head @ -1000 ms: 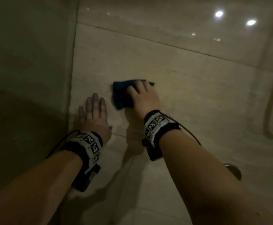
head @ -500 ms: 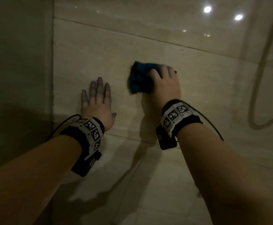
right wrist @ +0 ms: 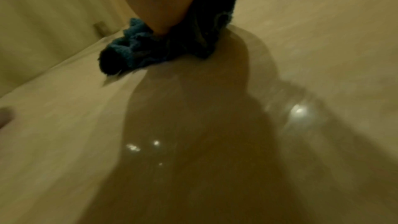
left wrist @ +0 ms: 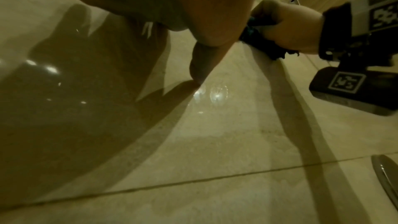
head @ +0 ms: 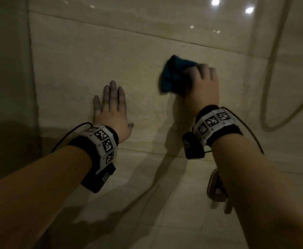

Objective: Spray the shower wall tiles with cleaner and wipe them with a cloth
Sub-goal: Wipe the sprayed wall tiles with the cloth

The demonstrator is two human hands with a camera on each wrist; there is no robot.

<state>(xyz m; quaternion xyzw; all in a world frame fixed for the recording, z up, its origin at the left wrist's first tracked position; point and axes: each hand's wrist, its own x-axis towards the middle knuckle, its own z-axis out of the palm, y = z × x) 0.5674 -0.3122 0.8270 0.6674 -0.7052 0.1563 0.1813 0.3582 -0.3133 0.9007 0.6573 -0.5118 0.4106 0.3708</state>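
Now the right hand (head: 201, 87) has its fingers curled over a bunched blue cloth (head: 172, 76) and presses it against the wall tile (head: 93, 56), while the left hand (head: 111, 108) lies flat on the same tile, fingers straight and spread, holding nothing and seemingly bracing the body. Compared with a second ago, the cloth has travelled away from the left hand: then it sat just beside the fingertips, near the corner of the wall; now it is well apart from them, further toward the right and closer to the upper grout line of the tile. That reads as a sideways wiping stroke in progress, so the wiping part of the job is under way on this tile, and the spraying looks already done here, though no spray bottle is in view. From the right wrist view the cloth (right wrist: 163, 43) is crumpled under the palm and touching the glossy surface. The wall is pale beige stone-look tile, shiny enough to mirror ceiling lights (head: 215, 1). A shower hose (head: 273, 69) loops down near the right edge of the wall, a metal fitting (head: 216, 187) peeks out below the right forearm, and a darker side wall (head: 6, 69) meets the tiles at the left corner.
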